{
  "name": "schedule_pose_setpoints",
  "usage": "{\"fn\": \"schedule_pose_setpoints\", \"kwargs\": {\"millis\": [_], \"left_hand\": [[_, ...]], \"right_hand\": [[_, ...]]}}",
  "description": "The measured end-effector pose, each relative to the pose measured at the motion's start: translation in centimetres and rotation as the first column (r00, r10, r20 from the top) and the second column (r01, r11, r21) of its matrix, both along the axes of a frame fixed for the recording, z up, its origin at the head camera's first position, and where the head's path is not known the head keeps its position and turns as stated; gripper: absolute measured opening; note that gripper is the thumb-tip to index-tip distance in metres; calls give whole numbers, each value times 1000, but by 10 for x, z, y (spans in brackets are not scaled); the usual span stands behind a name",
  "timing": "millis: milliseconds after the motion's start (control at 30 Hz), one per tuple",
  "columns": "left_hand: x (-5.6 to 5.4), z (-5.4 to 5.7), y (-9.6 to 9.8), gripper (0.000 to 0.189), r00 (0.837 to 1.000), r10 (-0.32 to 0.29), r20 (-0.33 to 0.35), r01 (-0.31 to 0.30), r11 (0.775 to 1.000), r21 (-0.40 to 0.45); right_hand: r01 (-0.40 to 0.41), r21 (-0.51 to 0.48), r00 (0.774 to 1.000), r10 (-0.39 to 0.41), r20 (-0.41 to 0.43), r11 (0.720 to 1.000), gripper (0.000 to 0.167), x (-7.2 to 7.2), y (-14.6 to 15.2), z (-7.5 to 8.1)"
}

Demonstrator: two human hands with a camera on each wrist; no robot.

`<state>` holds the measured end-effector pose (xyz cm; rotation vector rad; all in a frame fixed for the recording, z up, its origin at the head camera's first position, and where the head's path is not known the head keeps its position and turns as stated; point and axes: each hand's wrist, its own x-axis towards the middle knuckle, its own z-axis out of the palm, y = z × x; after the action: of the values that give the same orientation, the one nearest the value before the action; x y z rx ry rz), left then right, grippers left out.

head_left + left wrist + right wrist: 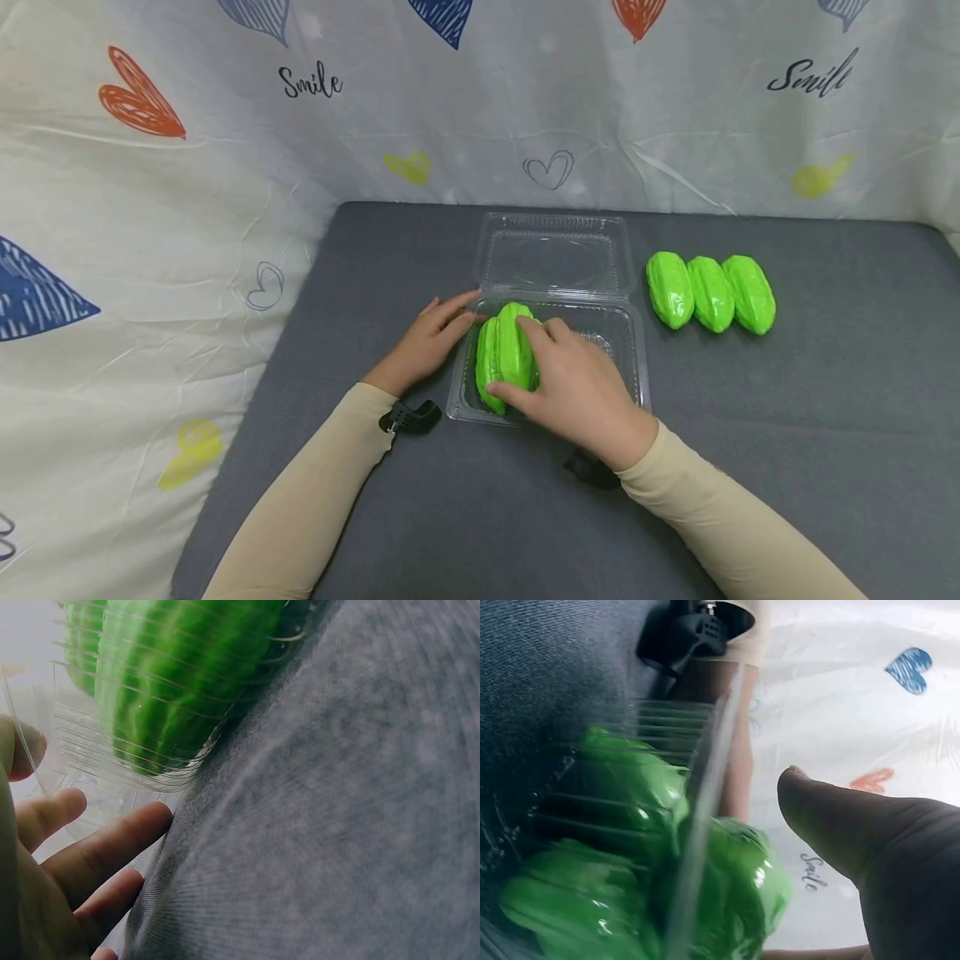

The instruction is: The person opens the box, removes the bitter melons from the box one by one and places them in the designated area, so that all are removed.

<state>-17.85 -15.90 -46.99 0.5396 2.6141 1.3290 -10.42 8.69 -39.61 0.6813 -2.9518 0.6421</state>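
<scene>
A clear plastic clamshell box (551, 300) lies on the table with its lid folded back. Glossy green ridged oblong pieces (516, 346), seemingly in clear wrap, are grouped at its left side. In the right wrist view, one green piece (742, 885) stands higher than the box rim, above two others. My right hand (581, 383) is over these pieces, its thumb (825, 817) straight and apart from them in the right wrist view; most of its fingers are hidden. With fingers spread, my left hand (427, 337) touches the box's left edge.
Three more green pieces (711, 292) lie side by side on the grey tabletop (795, 467), right of the box. A patterned white cloth (480, 117) hangs behind and to the left of the table. Black wrist straps (408, 417) are on both arms.
</scene>
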Motion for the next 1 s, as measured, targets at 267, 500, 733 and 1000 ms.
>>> {"fn": "schedule_pose_setpoints", "kwargs": {"millis": [267,500,733,1000], "left_hand": [[0,0,0,50,1000,2,-10,-2,1000,-3],[0,0,1,50,1000,1,-15,-1,1000,-4],[1,0,-1,51,1000,16,-6,-16,1000,-6],[0,1,0,51,1000,5,-5,-6,1000,-18]], "right_hand": [[9,18,1000,-9,15,1000,99,0,-4,-5],[11,-28,1000,-10,23,1000,88,-1,-3,-5],[4,-79,998,2,66,997,83,-2,-2,-4],[1,-101,998,6,69,995,79,-3,0,-2]]}}
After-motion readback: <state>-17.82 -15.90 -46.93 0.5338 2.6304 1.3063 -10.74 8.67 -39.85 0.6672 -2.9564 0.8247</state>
